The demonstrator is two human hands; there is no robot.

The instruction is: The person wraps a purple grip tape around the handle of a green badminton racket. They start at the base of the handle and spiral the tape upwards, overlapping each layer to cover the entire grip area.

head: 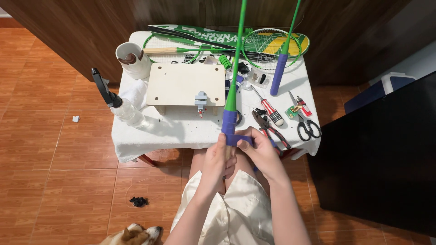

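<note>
My left hand (217,163) grips the bare wooden lower end of a green racket's handle (230,119), holding the racket upright. Its green shaft (238,50) runs up out of the top of the view. My right hand (261,152) pinches a strip of purple grip tape (237,139) against the handle, just below the wrapped purple part. Both hands are over my lap, at the front edge of the small white-clothed table (172,134).
On the table lie a wooden block stand (184,84), a spray bottle (119,106), a tape roll (131,61), a red-white screwdriver (270,110), pliers (269,128), scissors (308,129), and more green rackets (272,45). A dog's head (134,235) is by my left knee.
</note>
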